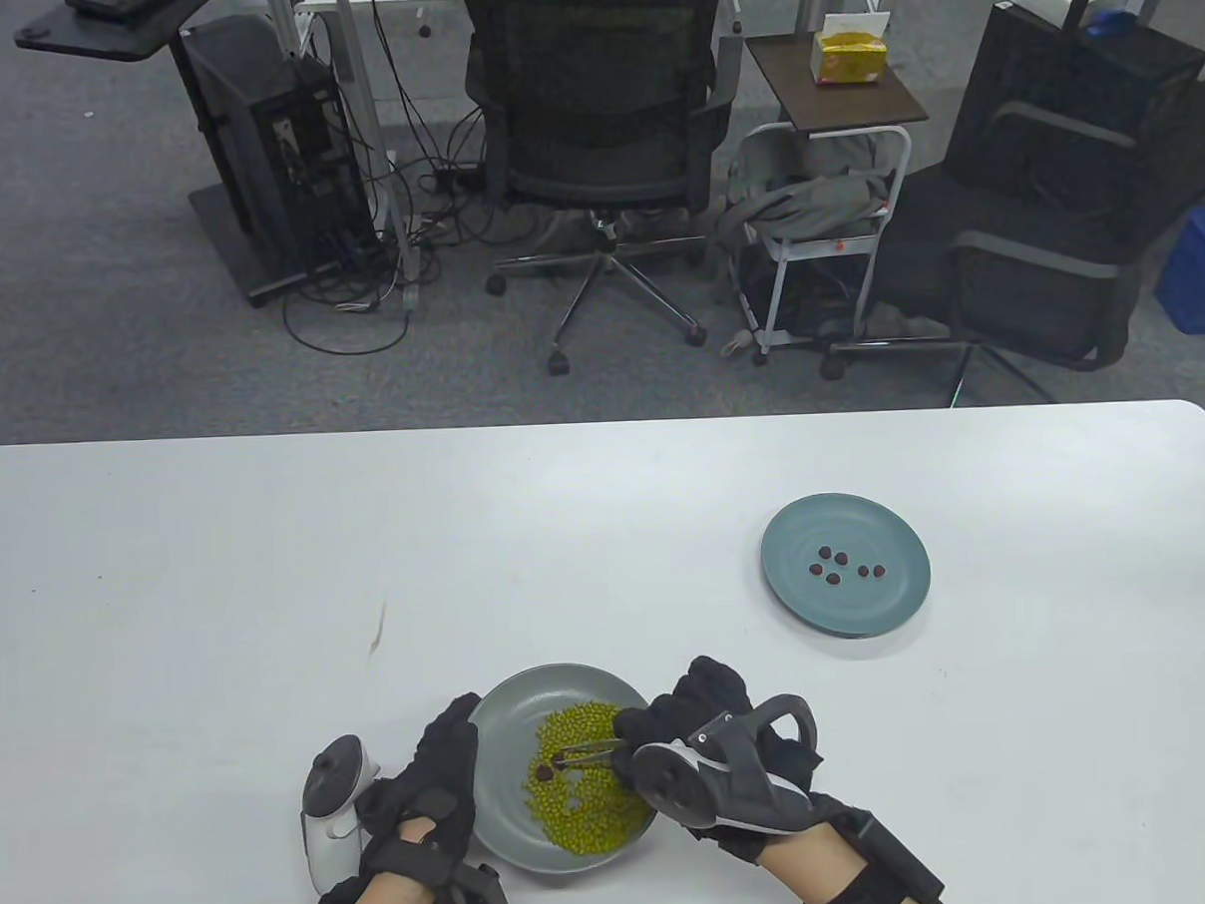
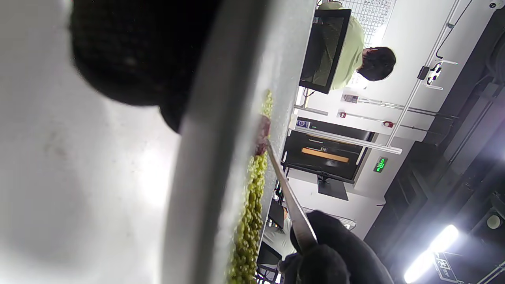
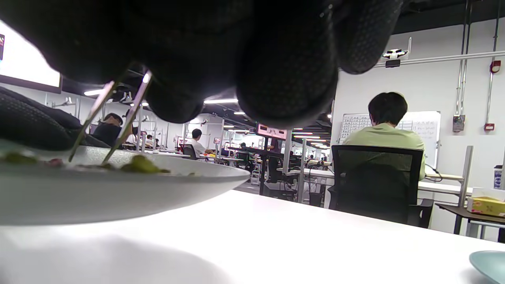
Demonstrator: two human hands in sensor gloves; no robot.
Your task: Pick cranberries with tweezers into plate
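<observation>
The right hand pinches the tweezers over the grey plate, their tips down at a dark cranberry lying among the green beans, the two prongs a little apart in the right wrist view. The left hand rests against that plate's left rim with fingers fairly straight, gripping nothing. Well off to the right on the white table, the blue-green plate carries six cranberries in a loose cluster.
</observation>
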